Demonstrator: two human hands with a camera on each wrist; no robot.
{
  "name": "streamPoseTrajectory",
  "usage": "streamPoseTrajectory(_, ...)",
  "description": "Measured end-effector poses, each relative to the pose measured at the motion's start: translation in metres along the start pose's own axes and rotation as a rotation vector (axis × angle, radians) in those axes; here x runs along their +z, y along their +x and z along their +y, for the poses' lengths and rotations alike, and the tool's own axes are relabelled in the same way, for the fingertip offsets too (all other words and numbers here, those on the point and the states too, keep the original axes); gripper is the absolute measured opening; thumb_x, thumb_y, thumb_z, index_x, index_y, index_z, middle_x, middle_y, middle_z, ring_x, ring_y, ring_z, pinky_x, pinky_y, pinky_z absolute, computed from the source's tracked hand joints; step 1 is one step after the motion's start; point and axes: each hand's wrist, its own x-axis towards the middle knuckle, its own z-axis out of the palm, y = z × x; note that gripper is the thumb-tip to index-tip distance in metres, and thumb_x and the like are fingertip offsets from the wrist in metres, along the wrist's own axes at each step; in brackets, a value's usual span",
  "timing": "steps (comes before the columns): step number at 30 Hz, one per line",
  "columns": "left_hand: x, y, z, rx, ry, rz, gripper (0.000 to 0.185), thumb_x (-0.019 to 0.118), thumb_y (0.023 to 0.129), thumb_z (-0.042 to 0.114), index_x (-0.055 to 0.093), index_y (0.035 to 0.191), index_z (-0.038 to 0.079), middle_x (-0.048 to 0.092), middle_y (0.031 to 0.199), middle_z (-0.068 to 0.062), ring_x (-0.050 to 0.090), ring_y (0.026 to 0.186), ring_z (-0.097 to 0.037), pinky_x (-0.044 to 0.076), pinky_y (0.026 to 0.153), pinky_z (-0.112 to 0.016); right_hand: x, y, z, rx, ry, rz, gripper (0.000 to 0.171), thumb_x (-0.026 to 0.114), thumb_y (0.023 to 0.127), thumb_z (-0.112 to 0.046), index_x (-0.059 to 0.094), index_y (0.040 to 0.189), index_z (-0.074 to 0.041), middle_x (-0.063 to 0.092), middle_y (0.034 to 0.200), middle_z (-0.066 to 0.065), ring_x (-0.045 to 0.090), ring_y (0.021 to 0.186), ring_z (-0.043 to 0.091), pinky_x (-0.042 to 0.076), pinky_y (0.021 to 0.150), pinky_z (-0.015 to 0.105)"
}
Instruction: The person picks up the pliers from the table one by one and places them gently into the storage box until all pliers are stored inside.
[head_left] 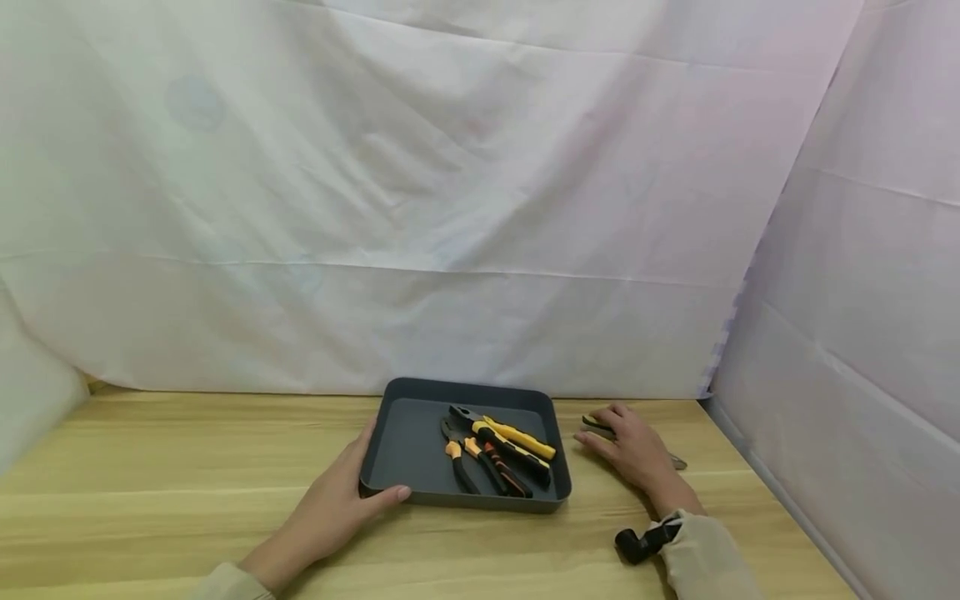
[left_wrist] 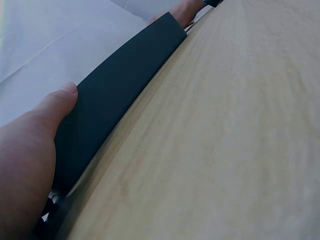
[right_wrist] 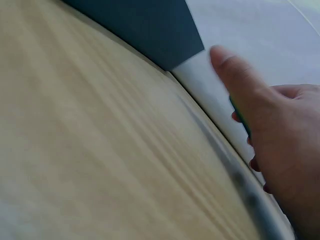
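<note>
Matt dark plastic tray (head_left: pixel 408 442) on smooth pale wood table (head_left: pixel 172 483); creased white cloth (head_left: pixel 450 183) behind.

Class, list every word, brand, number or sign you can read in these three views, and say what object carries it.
None can be read.
Pliers in the dark tray: no legible marking; handles too small to tell.
Tool under the right hand: mostly hidden, nothing readable.
Tray wall by the left hand: plain.

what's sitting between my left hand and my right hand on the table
In the head view, the dark grey tray holding several pliers lies between the left hand, which grips its near corner, and the right hand.
</note>
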Motion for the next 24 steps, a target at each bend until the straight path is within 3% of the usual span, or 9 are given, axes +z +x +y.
streamPoseTrajectory(4,-0.004,-0.003,-0.001,-0.013,0.000,0.006,0.114,0.067,0.082,0.074,0.004,0.165,0.028,0.022,0.169,-0.014,0.033,0.151,-0.042,0.038,0.113,-0.064,-0.006,0.009,-0.015,-0.010,0.017,-0.011,0.045,0.076,0.088,-0.046,0.071,0.120,-0.014,0.059,0.107,0.003,0.054,0.077,0.013,0.048,0.065,0.033)
streamPoseTrajectory(9,-0.006,-0.006,-0.002,-0.013,0.005,0.022,0.114,0.067,0.082,0.074,0.005,0.165,0.025,0.021,0.169,-0.013,0.031,0.152,-0.041,0.035,0.115,-0.064,-0.020,0.022,-0.041,-0.097,0.005,0.036,0.046,0.077,0.087,-0.044,0.071,0.121,-0.013,0.056,0.101,0.002,0.042,0.068,0.007,0.038,0.056,0.024)
streamPoseTrajectory(16,-0.004,-0.009,-0.006,-0.012,0.002,0.043,0.114,0.069,0.082,0.071,0.007,0.165,0.025,0.023,0.169,-0.012,0.033,0.151,-0.040,0.036,0.115,-0.063,-0.033,0.031,-0.078,-0.230,-0.001,0.068,0.046,0.083,0.081,-0.037,0.072,0.119,-0.014,0.060,0.101,0.001,0.053,0.071,0.010,0.048,0.061,0.026)
streamPoseTrajectory(24,0.003,-0.004,-0.002,-0.006,-0.008,0.043,0.117,0.069,0.080,0.074,0.005,0.165,0.025,0.023,0.169,-0.008,0.033,0.152,-0.035,0.035,0.118,-0.060,-0.057,0.041,-0.110,-0.339,-0.004,0.130,0.047,0.085,0.078,-0.037,0.073,0.117,-0.013,0.059,0.098,0.001,0.049,0.069,0.009,0.044,0.057,0.024)
